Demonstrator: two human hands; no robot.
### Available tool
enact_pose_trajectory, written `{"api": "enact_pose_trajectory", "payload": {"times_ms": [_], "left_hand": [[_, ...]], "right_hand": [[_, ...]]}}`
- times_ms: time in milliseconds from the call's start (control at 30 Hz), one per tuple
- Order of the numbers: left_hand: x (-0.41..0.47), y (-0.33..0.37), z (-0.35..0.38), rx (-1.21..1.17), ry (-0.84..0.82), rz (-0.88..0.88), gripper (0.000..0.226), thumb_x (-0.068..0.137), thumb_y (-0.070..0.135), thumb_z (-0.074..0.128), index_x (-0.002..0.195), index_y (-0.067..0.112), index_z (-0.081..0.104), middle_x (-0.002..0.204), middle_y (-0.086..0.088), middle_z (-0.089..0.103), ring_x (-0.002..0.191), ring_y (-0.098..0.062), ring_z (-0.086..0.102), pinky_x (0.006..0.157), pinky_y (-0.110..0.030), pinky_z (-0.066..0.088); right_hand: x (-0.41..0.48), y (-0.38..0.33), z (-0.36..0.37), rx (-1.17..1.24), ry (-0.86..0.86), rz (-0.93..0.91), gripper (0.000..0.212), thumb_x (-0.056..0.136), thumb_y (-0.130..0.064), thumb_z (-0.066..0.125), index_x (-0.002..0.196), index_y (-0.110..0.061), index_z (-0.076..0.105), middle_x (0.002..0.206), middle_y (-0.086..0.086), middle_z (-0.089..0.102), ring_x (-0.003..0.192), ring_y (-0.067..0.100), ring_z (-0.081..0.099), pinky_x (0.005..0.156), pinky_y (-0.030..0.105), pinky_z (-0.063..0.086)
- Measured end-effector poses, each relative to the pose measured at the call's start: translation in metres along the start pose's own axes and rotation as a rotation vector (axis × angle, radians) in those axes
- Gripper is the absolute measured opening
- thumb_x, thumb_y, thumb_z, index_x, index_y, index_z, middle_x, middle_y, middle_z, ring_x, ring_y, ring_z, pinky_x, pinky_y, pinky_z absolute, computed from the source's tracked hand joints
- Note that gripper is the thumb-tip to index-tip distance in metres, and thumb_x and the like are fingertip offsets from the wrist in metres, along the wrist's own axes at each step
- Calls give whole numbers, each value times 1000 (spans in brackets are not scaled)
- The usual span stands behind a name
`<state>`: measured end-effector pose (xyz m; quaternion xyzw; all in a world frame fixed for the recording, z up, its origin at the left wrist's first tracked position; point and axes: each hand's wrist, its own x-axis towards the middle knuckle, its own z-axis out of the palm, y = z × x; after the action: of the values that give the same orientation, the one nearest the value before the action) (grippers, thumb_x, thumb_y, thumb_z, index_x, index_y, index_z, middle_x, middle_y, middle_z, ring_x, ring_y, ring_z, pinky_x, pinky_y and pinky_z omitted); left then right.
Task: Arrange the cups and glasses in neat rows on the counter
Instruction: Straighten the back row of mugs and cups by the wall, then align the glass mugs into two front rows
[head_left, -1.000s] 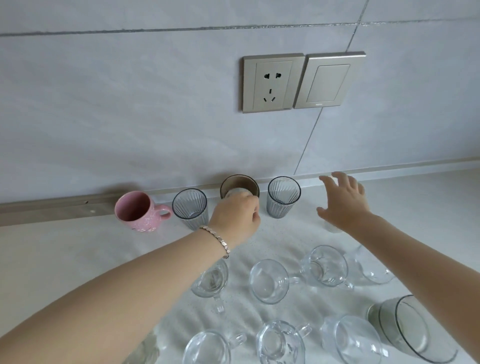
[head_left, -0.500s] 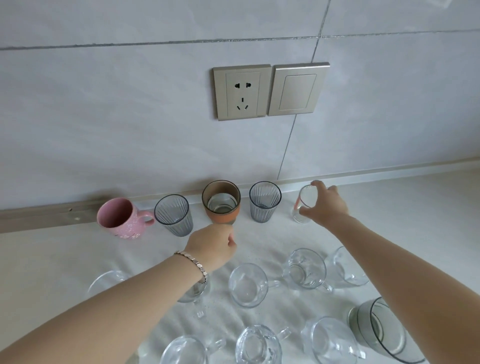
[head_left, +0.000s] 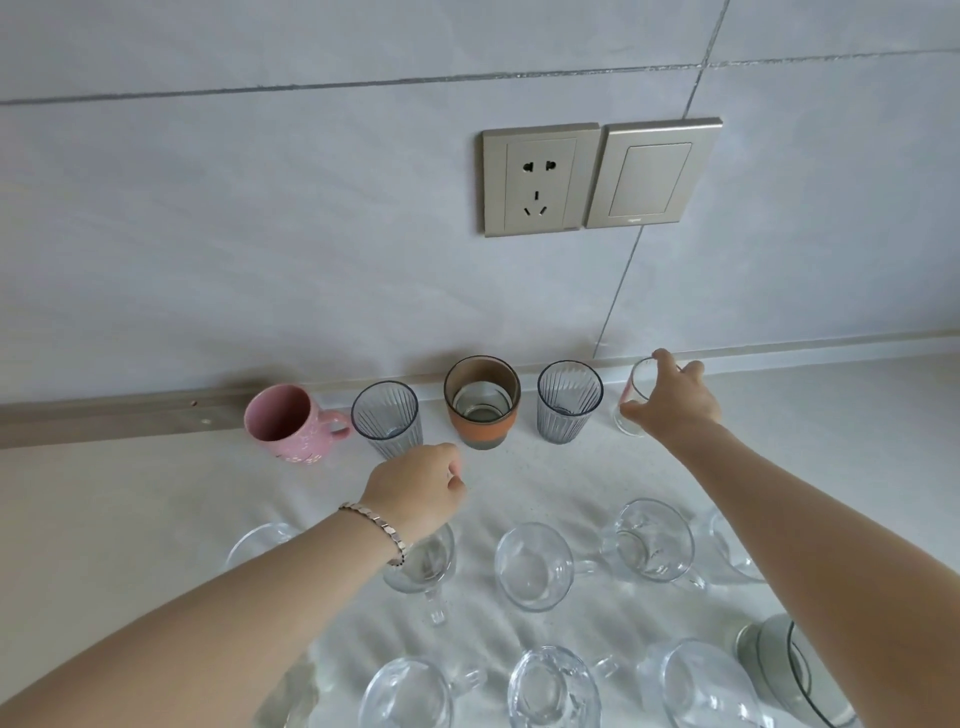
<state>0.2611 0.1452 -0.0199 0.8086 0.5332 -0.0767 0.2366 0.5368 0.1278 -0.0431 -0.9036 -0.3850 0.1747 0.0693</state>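
Along the wall stands a row: a pink mug, a ribbed grey glass, a brown glass with an orange band, and a second ribbed grey glass. At the right end of that row my right hand grips a small clear glass resting on the counter. My left hand hovers in front of the row with fingers curled and nothing in it. Several clear handled glass cups, such as one and another, stand nearer to me.
The white counter runs left and right below a metal strip at the wall's foot. A socket and a switch sit on the tiled wall. A grey-rimmed glass lies at the lower right.
My left hand let go of the brown glass and drew back toward me. My right hand reached to the row's right end and closed on the small clear glass.
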Motion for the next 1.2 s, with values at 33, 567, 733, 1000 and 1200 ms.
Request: {"api": "enact_pose_trajectory", "payload": {"times_ms": [33,567,733,1000,1200], "left_hand": [[-1,-1,0,-3,1,-2,22,90,22,45,107,18,59,109,1,65,101,-22,61,80,-30,45],[-73,-101,-38,-198,215,-114,47,83,23,57,129,16,49,139,-1,46,127,-23,46,101,-37,42],[-100,-145,-33,-179,-49,-156,88,66,39,61,145,27,23,152,5,25,137,-19,34,109,-35,35],[-80,-170,-5,223,-161,116,81,80,31,65,145,40,18,157,8,16,141,-19,29,106,-37,37],[-62,-177,-4,30,-75,-26,84,69,28,72,141,30,29,139,1,37,124,-26,44,94,-38,48]], "right_hand": [[-2,0,-2,-2,-12,2,67,81,-29,65,139,-21,31,129,15,38,104,37,58,75,35,44],[-171,-113,9,-155,-308,-660,63,86,-42,60,140,-17,39,140,6,45,130,26,43,106,37,38],[-205,-140,57,-281,-422,-490,102,73,-59,67,147,-14,13,136,14,38,124,34,45,100,41,40],[-208,-157,90,-276,-351,-438,81,74,-35,72,140,-18,29,135,9,33,121,33,44,93,37,46],[-187,-163,89,-142,-406,-615,95,71,-13,74,147,-9,17,150,7,19,136,28,34,107,34,40]]}}
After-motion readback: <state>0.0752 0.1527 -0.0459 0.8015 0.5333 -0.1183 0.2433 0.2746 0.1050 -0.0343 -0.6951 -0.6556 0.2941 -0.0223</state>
